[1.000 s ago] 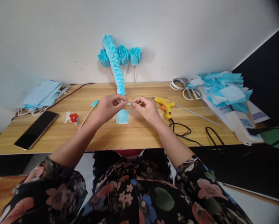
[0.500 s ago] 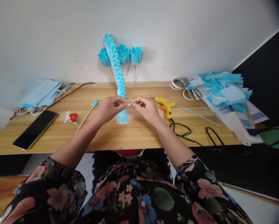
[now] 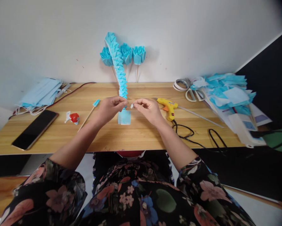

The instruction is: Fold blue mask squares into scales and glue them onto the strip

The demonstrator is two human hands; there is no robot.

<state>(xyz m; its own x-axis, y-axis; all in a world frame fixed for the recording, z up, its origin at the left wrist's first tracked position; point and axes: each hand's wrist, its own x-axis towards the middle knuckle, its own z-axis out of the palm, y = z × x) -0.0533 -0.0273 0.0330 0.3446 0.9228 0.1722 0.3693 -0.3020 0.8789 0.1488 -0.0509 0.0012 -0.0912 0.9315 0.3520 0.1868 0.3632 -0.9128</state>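
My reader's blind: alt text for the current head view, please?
The right hand pinches a white scrap beside the left hand, above a wooden table. A pleated blue strip rises past three blue flowers; at right lies a yellow glue gun.

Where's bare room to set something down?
The table is bare along its front edge between the left forearm and right forearm, and behind the glue gun, between the pleated blue strip and tape roll. Its right end is crowded with scissors, blue fabric pieces and papers.

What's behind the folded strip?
Behind the folded strip: left flower and middle flower, each showing beside it, and the wall. The left flower's right edge is covered; whatever else the strip hides can't be seen.
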